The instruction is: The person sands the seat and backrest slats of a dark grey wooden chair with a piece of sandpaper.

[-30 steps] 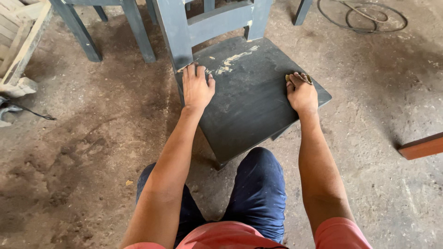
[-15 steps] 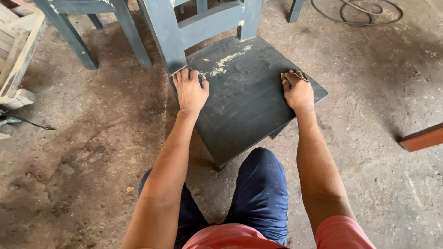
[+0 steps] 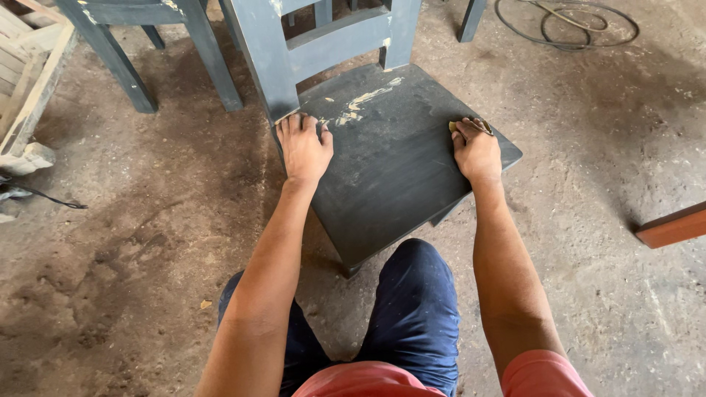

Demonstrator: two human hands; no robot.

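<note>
A dark grey painted wooden chair (image 3: 397, 154) stands on the dusty concrete floor (image 3: 147, 220) just beyond the person's knees, its seat scuffed with pale patches at the far side. The left hand (image 3: 304, 149) lies flat and released on the seat's far left corner. The right hand (image 3: 476, 149) presses a small piece of brown sandpaper (image 3: 482, 125) against the seat's right edge, fingers curled over it.

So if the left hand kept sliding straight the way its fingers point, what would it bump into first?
Probably the chair's back post. The left hand lies flat on the seat, fingertips already close to the post's base.
</note>
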